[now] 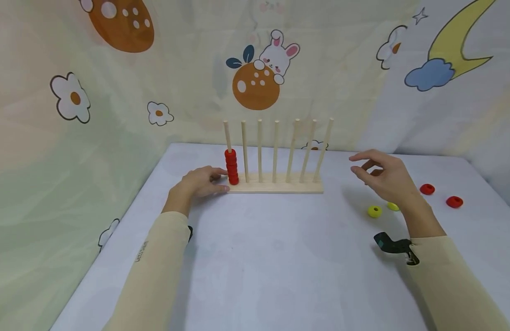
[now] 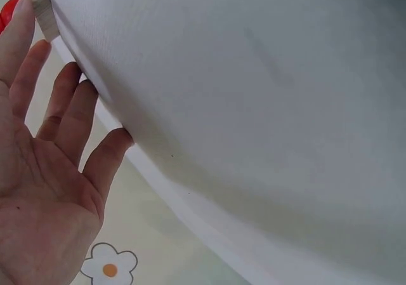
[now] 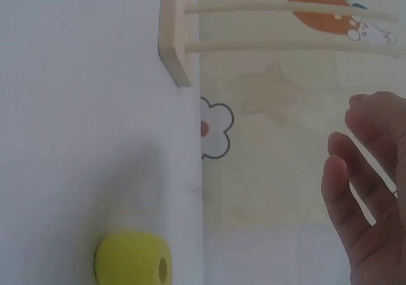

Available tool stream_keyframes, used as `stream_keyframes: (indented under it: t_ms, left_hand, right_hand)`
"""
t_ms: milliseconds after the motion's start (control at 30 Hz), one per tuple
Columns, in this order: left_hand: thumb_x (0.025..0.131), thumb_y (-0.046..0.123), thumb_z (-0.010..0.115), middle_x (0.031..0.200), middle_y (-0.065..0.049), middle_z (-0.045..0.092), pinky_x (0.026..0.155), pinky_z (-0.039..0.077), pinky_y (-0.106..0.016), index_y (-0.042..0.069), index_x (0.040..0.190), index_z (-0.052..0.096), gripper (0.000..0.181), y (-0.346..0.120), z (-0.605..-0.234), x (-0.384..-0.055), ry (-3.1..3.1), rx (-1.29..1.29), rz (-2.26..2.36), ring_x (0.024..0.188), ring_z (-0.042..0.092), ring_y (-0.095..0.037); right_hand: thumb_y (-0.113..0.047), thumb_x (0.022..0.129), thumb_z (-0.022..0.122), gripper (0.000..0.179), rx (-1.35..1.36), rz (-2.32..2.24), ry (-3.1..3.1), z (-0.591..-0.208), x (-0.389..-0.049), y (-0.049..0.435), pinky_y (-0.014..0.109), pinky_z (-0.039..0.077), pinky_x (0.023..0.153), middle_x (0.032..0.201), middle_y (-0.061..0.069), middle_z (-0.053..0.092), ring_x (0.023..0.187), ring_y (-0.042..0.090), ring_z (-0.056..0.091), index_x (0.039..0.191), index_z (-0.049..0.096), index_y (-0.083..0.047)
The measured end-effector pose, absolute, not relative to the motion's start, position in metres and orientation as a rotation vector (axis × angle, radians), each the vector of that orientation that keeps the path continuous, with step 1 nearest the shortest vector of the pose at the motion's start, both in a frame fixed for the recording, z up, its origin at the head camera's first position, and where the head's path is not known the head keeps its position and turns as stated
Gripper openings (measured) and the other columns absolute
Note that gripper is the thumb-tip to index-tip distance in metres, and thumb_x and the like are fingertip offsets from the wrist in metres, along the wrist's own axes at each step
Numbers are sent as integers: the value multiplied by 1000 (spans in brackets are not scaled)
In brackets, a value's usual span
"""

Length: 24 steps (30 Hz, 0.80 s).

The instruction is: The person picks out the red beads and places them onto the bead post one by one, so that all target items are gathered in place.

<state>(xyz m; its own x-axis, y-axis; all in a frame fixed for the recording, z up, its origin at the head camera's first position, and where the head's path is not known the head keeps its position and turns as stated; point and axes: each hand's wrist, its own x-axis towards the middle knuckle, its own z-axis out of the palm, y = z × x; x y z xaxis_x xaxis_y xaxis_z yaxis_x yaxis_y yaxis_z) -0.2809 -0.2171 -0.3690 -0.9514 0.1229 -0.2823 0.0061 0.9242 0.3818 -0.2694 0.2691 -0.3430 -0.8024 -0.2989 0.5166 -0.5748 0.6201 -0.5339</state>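
A pale wooden peg rack (image 1: 275,187) with several upright dowels stands toward the back of the table. Red beads (image 1: 232,167) are stacked on its leftmost dowel. My left hand (image 1: 199,182) holds the rack's left end, thumb at the front corner and fingers toward the back; in the left wrist view the fingertips lie beside the wooden end (image 2: 45,17). Raised to the right of the rack, my right hand (image 1: 383,177) has loosely bent fingers with nothing between them. Two yellow beads (image 1: 374,211) lie below it, one partly behind the wrist.
Two red beads, the nearer one (image 1: 454,202) farther right, lie on the white table (image 1: 271,266) beyond the right wrist. A cloth backdrop (image 1: 189,78) with cartoon prints hangs behind the table. Dark wrist devices (image 1: 393,244) show at the sleeves.
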Motion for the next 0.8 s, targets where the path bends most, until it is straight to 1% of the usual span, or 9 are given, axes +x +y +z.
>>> stream_keyframes:
  t_ms: [133,300,500,600,800]
  left_hand:
    - [91,50,73,153,-8,51,115,31,-69,33,151,50,67,-218,-368,-279,2781,82,550,144,41,-34]
    - [91,50,73,152,-8,52,114,32,-69,33,152,50,67,-220,-368,-279,2781,75,560,143,42,-34]
    - [91,49,74,151,-7,52,114,31,-69,34,151,51,66,-219,-368,-279,2781,69,576,143,43,-33]
    - [91,50,74,152,-8,52,114,31,-69,34,151,51,66,-219,-369,-279,2776,76,572,143,42,-34]
    - [90,50,74,151,-7,53,113,33,-68,34,151,51,66,-217,-369,-280,2781,80,568,143,43,-34]
  right_hand:
    - [-10,94,75,28,610,964,-2518,-343,-269,281,3,46,70,104,-14,66,85,-3,57,122,73,-14]
    - [-16,96,74,29,506,958,-2557,-344,-266,300,0,43,73,106,-21,62,88,-5,55,124,72,-16]
    - [-17,95,75,30,450,945,-2557,-344,-265,315,-1,42,74,101,-22,61,85,-7,54,125,72,-16]
    - [-16,95,74,30,449,934,-2568,-344,-265,319,-2,41,74,103,-25,59,86,-8,53,124,71,-14]
    - [-20,97,73,30,375,921,-2609,-347,-262,334,-3,39,74,103,-28,55,87,-10,51,125,70,-11]
